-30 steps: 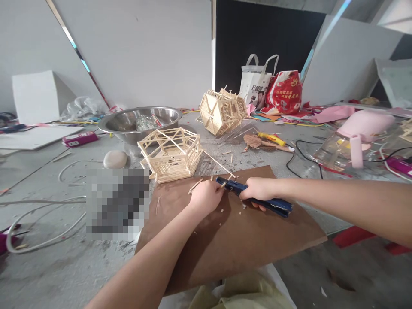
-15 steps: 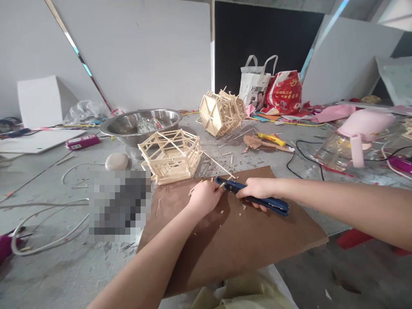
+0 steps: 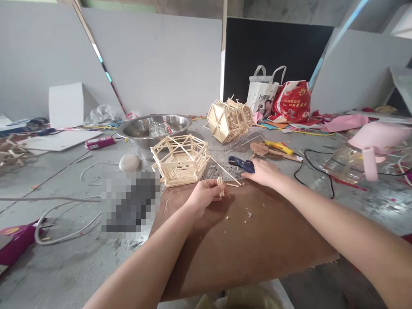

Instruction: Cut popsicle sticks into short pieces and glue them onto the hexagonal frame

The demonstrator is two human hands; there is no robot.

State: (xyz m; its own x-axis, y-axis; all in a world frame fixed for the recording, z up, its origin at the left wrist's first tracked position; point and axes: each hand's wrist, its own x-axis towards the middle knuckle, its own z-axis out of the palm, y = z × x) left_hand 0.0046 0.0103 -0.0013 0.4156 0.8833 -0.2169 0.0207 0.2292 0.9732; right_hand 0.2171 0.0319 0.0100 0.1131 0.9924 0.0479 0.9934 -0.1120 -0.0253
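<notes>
My left hand (image 3: pixel 206 195) is closed around a small bundle of short wooden sticks (image 3: pixel 220 187), held upright over the brown board (image 3: pixel 257 240). Beyond the board's back edge, my right hand (image 3: pixel 264 172) is wrapped around a dark blue hand cutter (image 3: pixel 241 164); its far end points left and part of it is hidden under my palm. Just behind my left hand stands an open hexagonal stick frame (image 3: pixel 180 161). A long thin stick (image 3: pixel 227 171) slants from the frame toward the board. Small offcuts (image 3: pixel 247 212) lie on the board.
A second stick model (image 3: pixel 230 120) sits farther back, near a steel bowl (image 3: pixel 128 128). To the right are a yellow-handled tool (image 3: pixel 278 147) with a black cord and a pink-lidded jug (image 3: pixel 370 141). A white round object (image 3: pixel 129 163) and cables lie left. Bags (image 3: pixel 292 101) stand behind.
My right hand has carried the blue cutter away from my left hand, to the board's back edge. My left hand has turned, showing the stick bundle upright. The view has shifted left.
</notes>
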